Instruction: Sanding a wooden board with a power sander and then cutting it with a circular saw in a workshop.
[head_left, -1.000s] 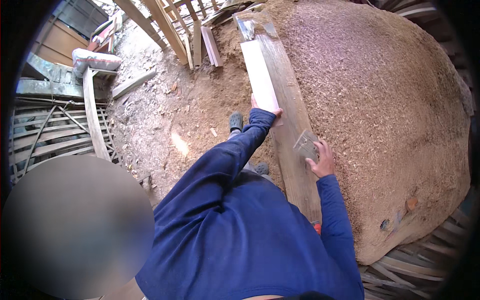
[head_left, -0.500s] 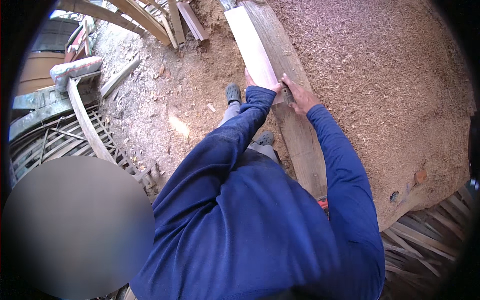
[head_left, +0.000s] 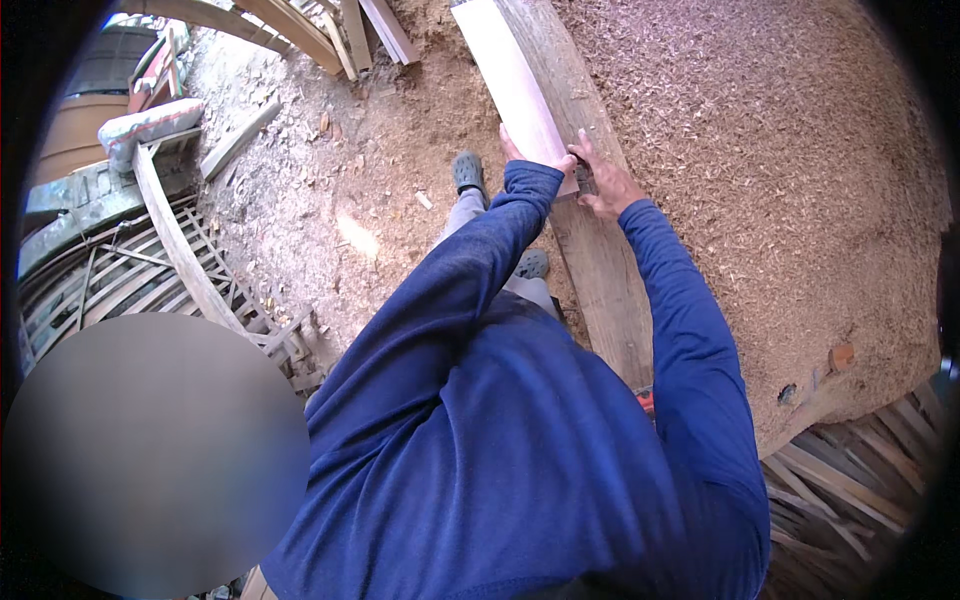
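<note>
A pale, freshly cut board (head_left: 522,95) lies lengthwise on a longer weathered plank (head_left: 603,290). My left hand (head_left: 511,146) grips its near end, fingers at the left edge and thumb near the right edge; my sleeve hides the palm. Just to the right, my right hand (head_left: 612,182) curves around a small dark block (head_left: 581,160) set against the board's right edge. Its index finger is stretched forward and its thumb is bent near the board's end. Most of the block is covered by the hand, so its kind cannot be made out.
Sawdust and shavings (head_left: 760,200) pile up right of the plank. Loose boards (head_left: 390,30) stand at the far left, and a slatted wooden frame (head_left: 120,275) lies left. Scrap strips (head_left: 830,490) fill the lower right. Something red (head_left: 645,400) sits by the plank's near end.
My view has shifted slightly. The right hand has turned and moved forward along the board's edge, now covering more of the dark block. The left hand keeps its grip on the board.
</note>
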